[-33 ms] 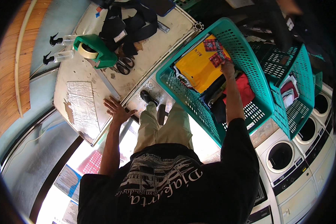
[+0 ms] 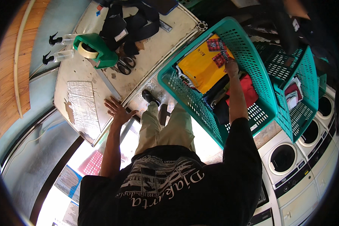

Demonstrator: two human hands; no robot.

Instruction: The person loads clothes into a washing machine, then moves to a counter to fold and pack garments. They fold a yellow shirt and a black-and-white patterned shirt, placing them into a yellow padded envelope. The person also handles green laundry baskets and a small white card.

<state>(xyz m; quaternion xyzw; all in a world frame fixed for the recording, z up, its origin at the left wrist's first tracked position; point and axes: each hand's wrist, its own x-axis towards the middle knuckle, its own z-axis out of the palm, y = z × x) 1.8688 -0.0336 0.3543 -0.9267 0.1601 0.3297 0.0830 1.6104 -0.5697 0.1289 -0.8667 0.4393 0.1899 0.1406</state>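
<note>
A large teal plastic laundry basket (image 2: 252, 64) lies with its long axis running diagonally from lower right to upper left, holding a yellow folded garment (image 2: 201, 67) and a small red-and-navy checked cloth (image 2: 216, 47). The right hand (image 2: 231, 67) reaches inside, just beside the checked cloth; its grip cannot be told. The left hand (image 2: 116, 109) rests flat, fingers spread, on the worn white table edge (image 2: 71, 71), well apart.

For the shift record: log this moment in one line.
left hand flat on worn white table | right hand on red checked cloth in teal plastic basket
</note>
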